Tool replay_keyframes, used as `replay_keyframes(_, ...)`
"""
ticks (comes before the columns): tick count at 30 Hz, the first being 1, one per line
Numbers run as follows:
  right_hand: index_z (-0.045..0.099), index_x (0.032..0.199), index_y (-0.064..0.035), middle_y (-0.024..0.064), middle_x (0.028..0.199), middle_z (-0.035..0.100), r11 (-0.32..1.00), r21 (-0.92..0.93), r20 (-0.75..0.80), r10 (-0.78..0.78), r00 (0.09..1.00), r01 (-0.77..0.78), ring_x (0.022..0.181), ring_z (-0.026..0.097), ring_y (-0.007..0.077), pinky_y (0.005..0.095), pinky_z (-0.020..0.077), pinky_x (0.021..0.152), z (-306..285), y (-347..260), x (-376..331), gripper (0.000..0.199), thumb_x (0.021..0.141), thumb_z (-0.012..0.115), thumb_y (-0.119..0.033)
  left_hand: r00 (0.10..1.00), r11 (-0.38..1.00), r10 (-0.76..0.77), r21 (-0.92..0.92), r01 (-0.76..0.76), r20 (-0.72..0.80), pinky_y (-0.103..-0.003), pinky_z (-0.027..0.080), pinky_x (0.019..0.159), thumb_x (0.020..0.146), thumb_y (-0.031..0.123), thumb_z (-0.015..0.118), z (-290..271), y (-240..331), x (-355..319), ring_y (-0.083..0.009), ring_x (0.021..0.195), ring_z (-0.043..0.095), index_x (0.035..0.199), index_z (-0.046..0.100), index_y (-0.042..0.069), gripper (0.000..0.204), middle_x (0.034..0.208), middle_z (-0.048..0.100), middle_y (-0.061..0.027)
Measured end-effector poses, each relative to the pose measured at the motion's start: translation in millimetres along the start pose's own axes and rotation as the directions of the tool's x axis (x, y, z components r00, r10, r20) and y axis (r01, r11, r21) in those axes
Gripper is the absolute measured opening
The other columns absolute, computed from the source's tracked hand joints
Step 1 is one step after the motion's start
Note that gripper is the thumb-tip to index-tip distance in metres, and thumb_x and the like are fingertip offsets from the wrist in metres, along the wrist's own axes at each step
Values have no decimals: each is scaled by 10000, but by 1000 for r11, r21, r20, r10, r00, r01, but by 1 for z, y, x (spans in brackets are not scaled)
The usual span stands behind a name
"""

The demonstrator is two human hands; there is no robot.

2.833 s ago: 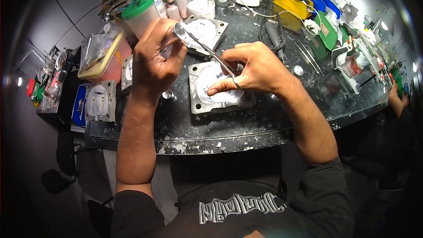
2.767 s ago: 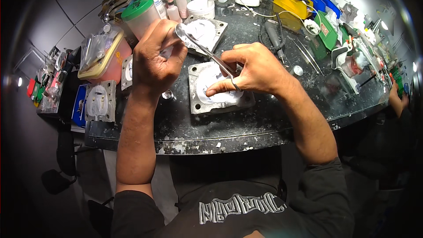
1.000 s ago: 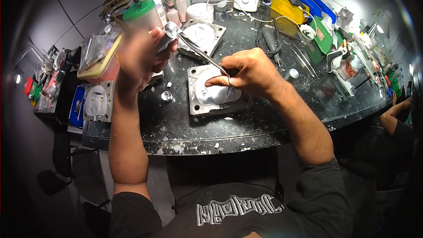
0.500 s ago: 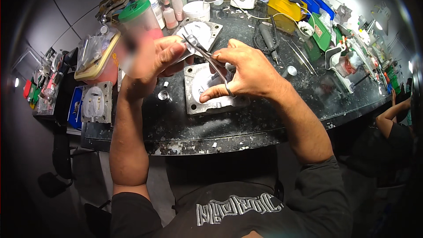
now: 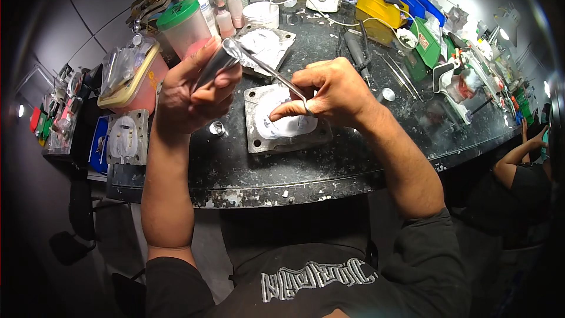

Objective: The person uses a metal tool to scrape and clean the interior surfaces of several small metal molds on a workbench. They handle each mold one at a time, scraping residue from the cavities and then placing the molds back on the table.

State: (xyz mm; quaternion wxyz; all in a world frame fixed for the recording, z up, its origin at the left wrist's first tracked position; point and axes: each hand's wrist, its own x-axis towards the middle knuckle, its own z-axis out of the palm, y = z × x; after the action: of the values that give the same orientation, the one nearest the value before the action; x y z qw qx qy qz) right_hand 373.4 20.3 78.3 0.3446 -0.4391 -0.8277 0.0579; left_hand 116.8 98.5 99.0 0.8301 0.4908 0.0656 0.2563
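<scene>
My left hand (image 5: 197, 91) is raised above the left part of the bench, fingers wrapped round a shiny metal cylinder (image 5: 219, 65). From the right, my right hand (image 5: 332, 91) grips a slender metal tool with scissor-like ring handles (image 5: 273, 73). Its far end meets the upper end of the cylinder; whether it is inside or just against it I cannot tell. Below my right hand lies a square metal flask half (image 5: 256, 144) filled with white plaster (image 5: 279, 126). Near my left wrist stands a small metal cup (image 5: 218, 129).
Another plaster-filled flask half (image 5: 284, 43) lies behind, and a third (image 5: 128, 136) at the left. A green-lidded jar (image 5: 179, 15), a white tub (image 5: 261, 16) and bottles stand at the back. A handpiece (image 5: 356, 47), tweezers (image 5: 403, 76) and yellow (image 5: 379, 6) and blue bins are on the right.
My left hand has turned, and the metal cylinder now shows plainly in it. The tool has turned edge-on, its far end now at the cylinder. My right hand moved slightly.
</scene>
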Motion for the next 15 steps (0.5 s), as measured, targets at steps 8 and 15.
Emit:
replay_keyframes(8, 680, 702, -34, 74, 588, 626, 935, 128, 124, 314, 941, -329, 582, 637, 178, 323, 507, 590, -3, -4, 3, 657, 690, 854, -668, 776, 573, 606, 773, -272, -175, -193, 462, 649, 933, 106, 758, 23, -9, 9, -41, 753, 580, 1097, 667, 29, 203, 930, 685, -25)
replay_keyframes(15, 739, 915, -44, 144, 811, 714, 931, 99, 168, 334, 928, -353, 847, 719, 314, 418, 543, 807, -6, -9, 3, 853, 610, 771, -840, 787, 447, 615, 847, -289, -56, -235, 525, 788, 924, 78, 759, 8, -21, 13, -94, 914, 660, 1246, 670, 6, 342, 1063, 727, -38)
